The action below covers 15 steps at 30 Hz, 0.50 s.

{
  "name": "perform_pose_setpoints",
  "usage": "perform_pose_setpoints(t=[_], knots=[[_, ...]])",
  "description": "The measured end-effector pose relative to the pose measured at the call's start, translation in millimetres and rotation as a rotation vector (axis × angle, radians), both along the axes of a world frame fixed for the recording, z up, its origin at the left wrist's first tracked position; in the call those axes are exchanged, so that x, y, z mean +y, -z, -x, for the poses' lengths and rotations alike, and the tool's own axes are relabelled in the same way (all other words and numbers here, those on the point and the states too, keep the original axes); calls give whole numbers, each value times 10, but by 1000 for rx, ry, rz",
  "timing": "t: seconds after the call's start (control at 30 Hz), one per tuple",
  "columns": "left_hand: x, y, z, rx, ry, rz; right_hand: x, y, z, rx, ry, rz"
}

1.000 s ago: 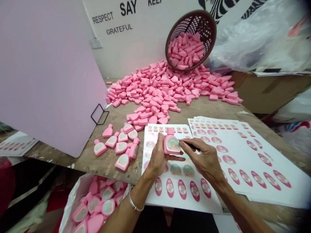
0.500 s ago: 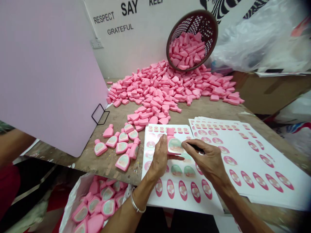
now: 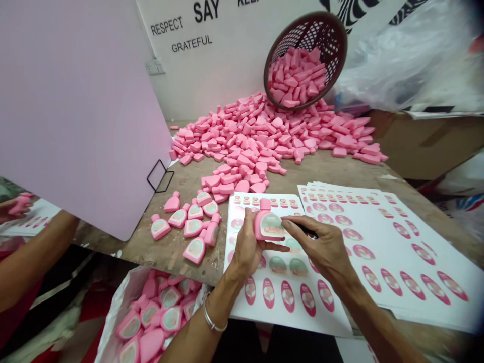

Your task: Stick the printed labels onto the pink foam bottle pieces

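Note:
My left hand [image 3: 247, 247] is wrapped round a pink bottle-shaped piece [image 3: 260, 227], held tilted above a printed sticker sheet [image 3: 242, 315]. On the piece's front lies a green, round-topped sticker [image 3: 271, 226]. The thumb and forefinger of my right hand [image 3: 321, 242] are pinched at that sticker's right edge. A slim black tool [image 3: 305, 231] sits inside the same hand; its tip is hidden. Below the hands, the sheet carries green and pink oval stickers. Several pink bottle shapes [image 3: 194, 250], most with green stickers, lie just left of the sheet.
A large heap of plain pink bottle shapes [image 3: 242, 131] spreads across the back, under a tipped brown basket [image 3: 270, 91]. More sticker sheets [image 3: 408, 307] lie at right. A white sack [image 3: 109, 327] of stickered pieces stands below the table edge. A pink board [image 3: 94, 126] partly hides another person's arm [image 3: 45, 252].
The pink bottle shape has turned slightly in my left hand, with its side now showing. My right hand stays at the sticker's edge. At far left, another person's hand with a pink piece has come into view.

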<state>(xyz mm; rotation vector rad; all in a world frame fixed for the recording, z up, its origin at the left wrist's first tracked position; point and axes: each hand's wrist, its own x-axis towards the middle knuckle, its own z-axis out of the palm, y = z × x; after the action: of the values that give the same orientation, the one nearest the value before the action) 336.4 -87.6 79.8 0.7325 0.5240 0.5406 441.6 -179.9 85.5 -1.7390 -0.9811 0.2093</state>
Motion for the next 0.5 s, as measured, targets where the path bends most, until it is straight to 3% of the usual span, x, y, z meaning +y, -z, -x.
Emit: perform_pose_setpoints(t=[0.5], knots=[[-1,2,-3,-24,25,-29,19,51,-11,-73,11,-7]])
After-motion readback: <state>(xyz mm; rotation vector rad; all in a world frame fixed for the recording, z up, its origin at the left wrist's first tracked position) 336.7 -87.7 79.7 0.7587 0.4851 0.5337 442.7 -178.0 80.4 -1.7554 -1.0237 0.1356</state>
